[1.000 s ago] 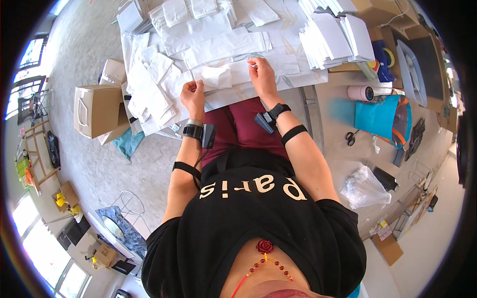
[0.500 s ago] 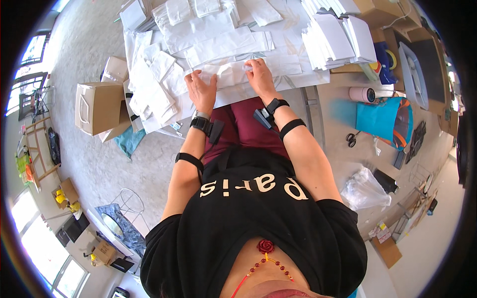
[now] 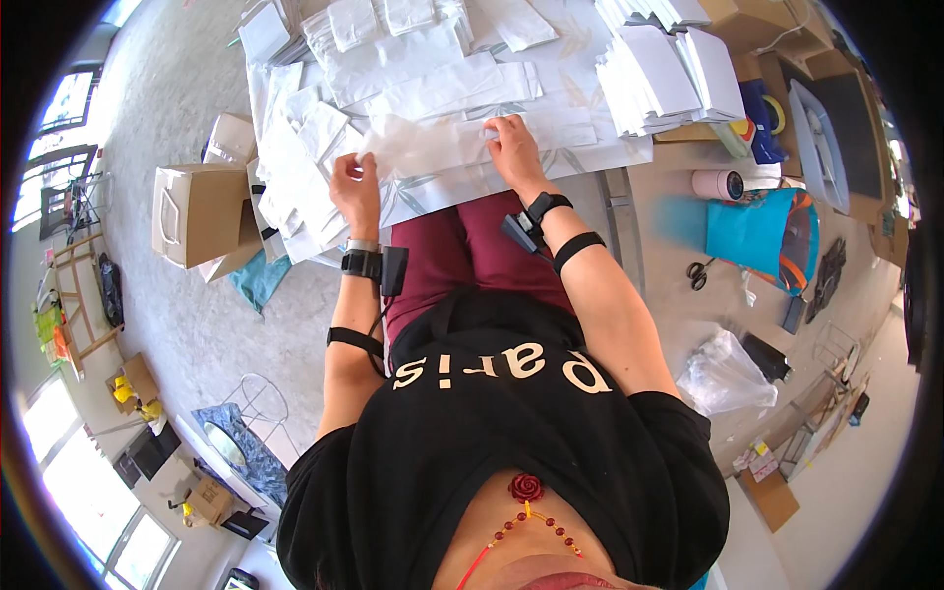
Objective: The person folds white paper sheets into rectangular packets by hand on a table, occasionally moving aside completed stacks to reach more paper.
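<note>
A thin, translucent white plastic bag (image 3: 418, 147) stretches between my hands above the near edge of the table. My left hand (image 3: 356, 189) is closed, pinching the bag's left end between thumb and fingers. At its other end my right hand (image 3: 513, 152) is closed too, with the fingertips gripping the film. Under and to the right of the bag lies a flat white strip (image 3: 565, 129). Just beyond it are flat, folded white bags (image 3: 447, 90). A loose heap of white bags (image 3: 307, 192) spreads beside my left hand.
Stacks of folded white sheets (image 3: 654, 79) stand on the table's right side. Cardboard boxes (image 3: 197, 216) are on the floor at left. To the right are a pink bottle (image 3: 716, 185), a blue bag (image 3: 752, 231), scissors (image 3: 698, 274) and a clear plastic bag (image 3: 728, 369).
My left hand has moved left and slightly toward me, drawing the bag's left end up and out. Its fingers have closed from a spread pose. My right hand stays almost in place.
</note>
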A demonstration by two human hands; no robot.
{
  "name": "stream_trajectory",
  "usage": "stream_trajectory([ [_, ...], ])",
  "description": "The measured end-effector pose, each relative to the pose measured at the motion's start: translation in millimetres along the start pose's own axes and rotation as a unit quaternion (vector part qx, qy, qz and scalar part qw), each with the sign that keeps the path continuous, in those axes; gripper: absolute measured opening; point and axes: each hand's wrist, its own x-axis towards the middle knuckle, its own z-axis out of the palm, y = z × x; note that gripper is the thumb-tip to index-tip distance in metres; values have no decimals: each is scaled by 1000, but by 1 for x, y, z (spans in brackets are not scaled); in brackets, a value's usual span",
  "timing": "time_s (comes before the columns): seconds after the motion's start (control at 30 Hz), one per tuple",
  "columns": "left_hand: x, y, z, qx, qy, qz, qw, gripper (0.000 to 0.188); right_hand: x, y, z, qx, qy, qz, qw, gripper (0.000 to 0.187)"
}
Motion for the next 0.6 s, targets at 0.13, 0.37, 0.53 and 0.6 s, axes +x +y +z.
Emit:
stream_trajectory([
  [0.13, 11, -23, -25, 12, 24, -40, 999, 26, 2, -5, -1, -8, -30, 24, 999, 32],
  [0.37, -6, 20, -14, 137, 79, 117, 980, 49, 1, -2, -3, -5, -29, 18, 999, 33],
  [0.53, -44, 58, 20, 70, -79, 200, 974, 48, 2, -3, -4, 8, -44, 29, 999, 34],
  [0.6, -59, 60, 40, 81, -174, 246, 950, 57, 3, -3, -4, 23, -61, 42, 997, 35],
])
